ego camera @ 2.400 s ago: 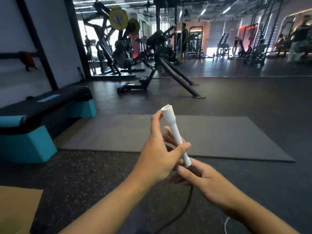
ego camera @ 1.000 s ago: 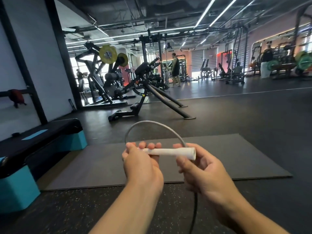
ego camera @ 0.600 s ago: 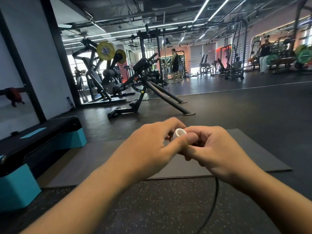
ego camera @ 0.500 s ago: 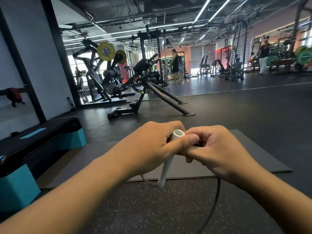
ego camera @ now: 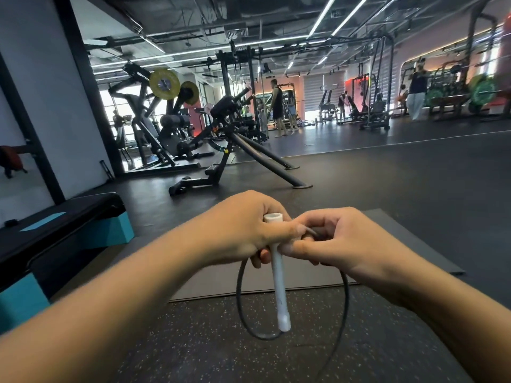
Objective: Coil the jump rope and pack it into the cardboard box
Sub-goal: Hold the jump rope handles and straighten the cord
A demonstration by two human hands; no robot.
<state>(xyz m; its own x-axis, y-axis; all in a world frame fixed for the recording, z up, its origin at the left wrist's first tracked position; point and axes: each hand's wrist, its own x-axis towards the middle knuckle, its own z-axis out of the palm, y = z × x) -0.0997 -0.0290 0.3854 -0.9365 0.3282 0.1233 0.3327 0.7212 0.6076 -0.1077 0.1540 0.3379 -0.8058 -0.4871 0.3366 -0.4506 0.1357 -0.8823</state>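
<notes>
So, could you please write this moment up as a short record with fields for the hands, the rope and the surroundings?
left hand: grip closed around the upper part of the white handle
handle: hangs roughly upright, wide end up
right hand: grip pinching the dark rope beside the handle
rope: one loop from the handle's lower end up to the hands; a strand trails down, out of frame
under the hands: grey mat on speckled floor
left of scene: black and teal step platform
cardboard box: not in view

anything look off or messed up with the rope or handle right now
Nothing stands out. The white handle hangs upright from the left hand, the dark rope loops cleanly from its lower end, and the right hand pinches the rope.
</notes>
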